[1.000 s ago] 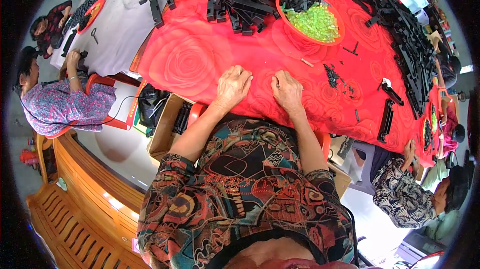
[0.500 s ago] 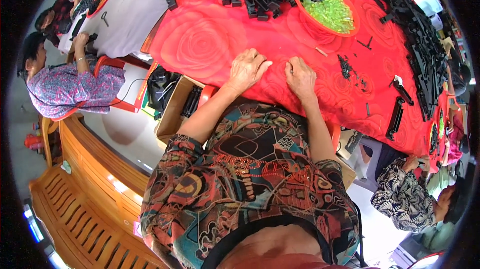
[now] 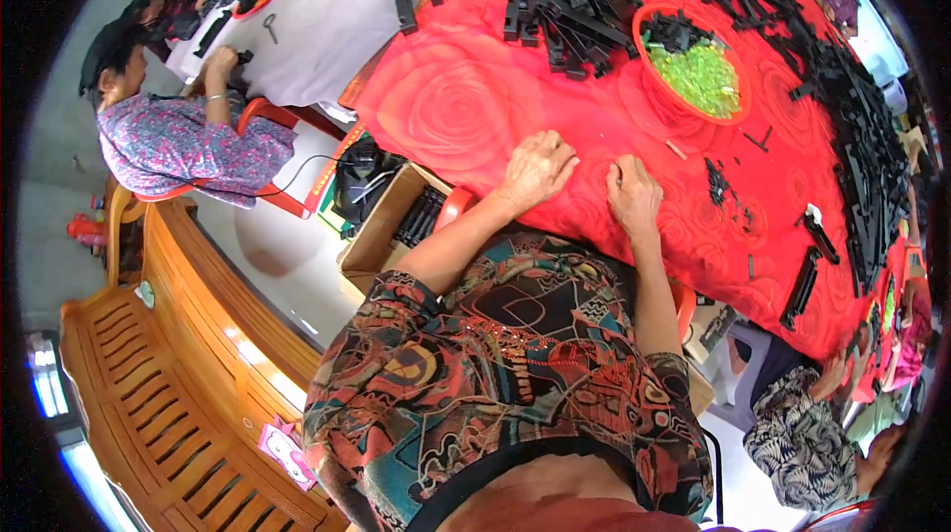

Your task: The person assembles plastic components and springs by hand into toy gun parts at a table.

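Note:
My left hand (image 3: 540, 170) rests on the red rose-patterned tablecloth (image 3: 436, 101) near the table's front edge, its fingers loosely curled in. A short gap to the right, my right hand (image 3: 635, 197) lies on the same cloth with its fingers folded into a loose fist. Nothing shows in either hand. Beyond them stands a red plastic basket (image 3: 708, 119) holding translucent yellow-green pieces (image 3: 705, 81) and small black parts (image 3: 672, 32). Tiny black bits (image 3: 717, 185) are scattered to the right of my right hand.
Long black plastic parts (image 3: 570, 12) are heaped at the back, with more along the right side (image 3: 872, 165). Two black pieces (image 3: 800, 284) lie at the right. A cardboard box (image 3: 381, 220) stands by my left forearm. Other people sit left (image 3: 178, 141) and right (image 3: 802, 443); a wooden bench (image 3: 188, 413) is behind.
The whole view has shifted, so the scene sits further right and lower. My hands keep nearly the same pose on the cloth. More of a white bundle shows at the back.

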The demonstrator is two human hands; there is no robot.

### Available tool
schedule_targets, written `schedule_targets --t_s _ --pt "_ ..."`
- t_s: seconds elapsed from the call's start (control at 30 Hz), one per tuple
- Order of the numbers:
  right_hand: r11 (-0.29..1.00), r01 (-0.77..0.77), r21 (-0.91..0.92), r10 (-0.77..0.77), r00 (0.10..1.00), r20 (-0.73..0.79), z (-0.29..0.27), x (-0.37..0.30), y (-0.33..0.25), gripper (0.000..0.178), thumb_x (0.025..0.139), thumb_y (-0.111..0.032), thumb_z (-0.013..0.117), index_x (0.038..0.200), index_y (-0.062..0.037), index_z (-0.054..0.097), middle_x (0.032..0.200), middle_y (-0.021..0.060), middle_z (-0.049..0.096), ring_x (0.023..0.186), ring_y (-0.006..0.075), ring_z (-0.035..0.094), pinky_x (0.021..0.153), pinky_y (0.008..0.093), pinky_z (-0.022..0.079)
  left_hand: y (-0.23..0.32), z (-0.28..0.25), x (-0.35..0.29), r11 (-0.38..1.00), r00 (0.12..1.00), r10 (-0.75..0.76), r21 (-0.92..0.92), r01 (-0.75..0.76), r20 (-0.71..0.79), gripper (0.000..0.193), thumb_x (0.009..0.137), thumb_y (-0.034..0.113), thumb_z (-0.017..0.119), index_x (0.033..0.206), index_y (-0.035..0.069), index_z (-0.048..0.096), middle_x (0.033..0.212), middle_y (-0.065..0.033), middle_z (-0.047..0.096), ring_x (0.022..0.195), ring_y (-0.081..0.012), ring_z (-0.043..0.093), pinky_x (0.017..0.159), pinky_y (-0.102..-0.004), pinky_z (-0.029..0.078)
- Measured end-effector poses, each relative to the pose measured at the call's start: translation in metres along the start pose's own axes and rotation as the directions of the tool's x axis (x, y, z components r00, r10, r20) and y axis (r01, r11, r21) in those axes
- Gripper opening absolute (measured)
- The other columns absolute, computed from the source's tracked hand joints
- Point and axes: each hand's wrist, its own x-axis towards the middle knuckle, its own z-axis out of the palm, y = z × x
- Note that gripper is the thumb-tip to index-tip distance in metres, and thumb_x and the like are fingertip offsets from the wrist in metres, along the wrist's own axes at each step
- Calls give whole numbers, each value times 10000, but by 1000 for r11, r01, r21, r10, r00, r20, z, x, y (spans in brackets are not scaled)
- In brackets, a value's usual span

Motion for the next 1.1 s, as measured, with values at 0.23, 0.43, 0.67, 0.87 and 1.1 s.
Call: schedule_targets --t_s 0.23,0.43,0.67,0.87,1.1 --pt "1000 24 -14 -24 1000 -1 1 -3 1 120 799 -117 595 787 -54 493 714 140 544 615 324 575 549 415 468 0 2 -2 999 1000 -25 -23 25 6 109 777 164 651 804 65 613 773 -99 530 733 -274 563 657 -387 468" --pt "1000 16 -18 -16 1000 -12 4 -5 -3 120 794 -112 598 797 -55 492 726 139 548 630 326 576 564 421 471 0 3 -3 999 999 -40 11 40 -6 95 773 152 644 777 72 593 741 -101 500 714 -278 551 646 -403 457" --pt "1000 20 -18 -20 1000 -20 3 -9 -5 136 787 -136 607 794 -70 487 708 129 530 630 321 569 572 416 474 1 9 5 998 998 -2 67 6 -70 115 747 141 649 728 72 558 703 -110 490 655 -291 547 591 -413 454" --pt "1000 10 -6 -10 1000 -28 4 -8 -5 139 779 -136 608 776 -71 486 705 118 524 628 311 565 575 410 471 -3 13 2 996 999 -14 86 18 -47 149 748 167 641 711 78 527 728 -116 488 678 -290 545 612 -418 454" --pt "1000 8 -30 -10 999 -37 3 -13 -7 140 775 -134 610 762 -72 486 692 114 500 619 306 559 566 406 463 -1 10 2 997 999 -30 75 33 -36 144 749 161 646 717 77 534 742 -115 489 677 -294 544 607 -420 453"
